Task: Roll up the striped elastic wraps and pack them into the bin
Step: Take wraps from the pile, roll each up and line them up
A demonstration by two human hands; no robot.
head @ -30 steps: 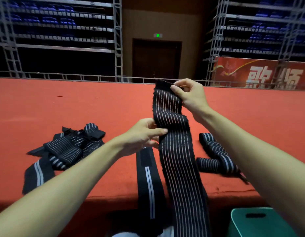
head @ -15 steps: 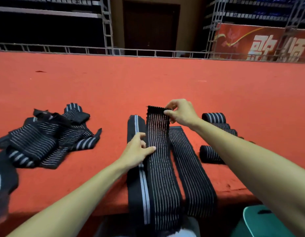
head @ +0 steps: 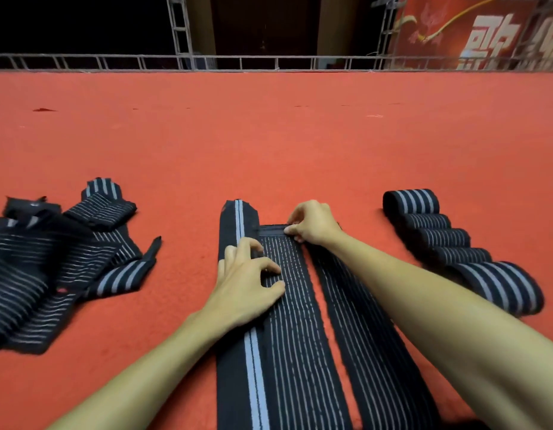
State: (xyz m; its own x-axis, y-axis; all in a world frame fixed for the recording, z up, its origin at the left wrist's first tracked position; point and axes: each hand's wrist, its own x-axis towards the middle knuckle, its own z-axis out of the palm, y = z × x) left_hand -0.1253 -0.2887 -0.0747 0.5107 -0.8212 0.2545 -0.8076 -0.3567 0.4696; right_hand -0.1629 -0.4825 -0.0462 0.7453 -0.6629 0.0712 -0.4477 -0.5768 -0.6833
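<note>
Warm, even light up front; background dark; edges bowed, left side perhaps blurred.

The flat wrap (head: 295, 321) in the middle is woven stretchy cloth, matt black, ribbed with pale stitched lines, and the edges are a bit fuzzy. Same knit on the rolled wraps (head: 439, 237) on the right and the loose pile (head: 45, 268) on the left. Underneath is red carpet (head: 269, 144), felt-like, matt, slightly nubbly. Far back, the railing (head: 256, 58) is dull grey metal and the banner (head: 455, 29) looks smooth.
</note>
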